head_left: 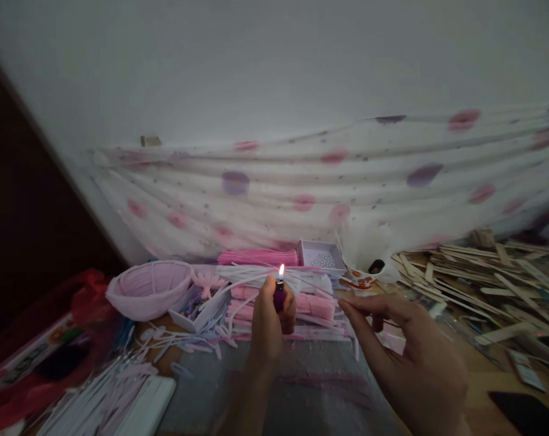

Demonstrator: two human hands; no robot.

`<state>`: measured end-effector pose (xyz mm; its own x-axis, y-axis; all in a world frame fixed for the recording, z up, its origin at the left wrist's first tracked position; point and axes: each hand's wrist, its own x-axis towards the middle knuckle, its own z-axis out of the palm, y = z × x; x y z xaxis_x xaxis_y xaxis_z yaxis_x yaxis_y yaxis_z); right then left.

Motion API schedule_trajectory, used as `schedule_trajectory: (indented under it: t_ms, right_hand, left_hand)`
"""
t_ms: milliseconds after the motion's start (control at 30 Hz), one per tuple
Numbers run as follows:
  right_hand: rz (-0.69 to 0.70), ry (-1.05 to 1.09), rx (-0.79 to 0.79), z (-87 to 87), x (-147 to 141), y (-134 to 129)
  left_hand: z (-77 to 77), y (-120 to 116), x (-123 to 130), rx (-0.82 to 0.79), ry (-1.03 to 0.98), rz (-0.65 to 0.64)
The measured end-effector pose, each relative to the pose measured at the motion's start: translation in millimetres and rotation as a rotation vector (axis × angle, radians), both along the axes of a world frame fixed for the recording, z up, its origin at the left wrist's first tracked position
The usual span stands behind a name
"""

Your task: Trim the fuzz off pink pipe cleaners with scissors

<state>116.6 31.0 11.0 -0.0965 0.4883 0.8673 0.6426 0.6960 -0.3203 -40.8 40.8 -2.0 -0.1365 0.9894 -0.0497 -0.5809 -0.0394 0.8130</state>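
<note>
In the middle of the head view my left hand is wrapped round a dark purple lighter, its thumb on top. A small flame burns upright above it. To the right, my right hand pinches a thin wire-like strand between thumb and fingertips. The strand runs left towards the flame; whether its tip touches the flame I cannot tell. Behind the hands lie bundles of pink pipe cleaners and white pipe cleaners.
A pale pink basket and a box of small trinkets stand left. Behind are a tray of beads and a patterned bowl. Many wooden sticks are heaped right. A grey mat lies in front, and a spotted cloth hangs behind.
</note>
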Motion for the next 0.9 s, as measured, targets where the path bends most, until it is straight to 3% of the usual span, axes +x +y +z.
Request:
schedule_trajectory:
  t_ms: [700, 900]
  right_hand:
    - [-0.003, -0.056, 0.015, 2.3, 0.2, -0.9]
    - [-0.012, -0.065, -0.046, 0.8, 2.4, -0.9]
  left_hand:
    - [14.9, -1.2, -23.9, -0.013, -0.120, 0.097]
    - [16.7, -3.2, -32.3, 0.009, -0.136, 0.141]
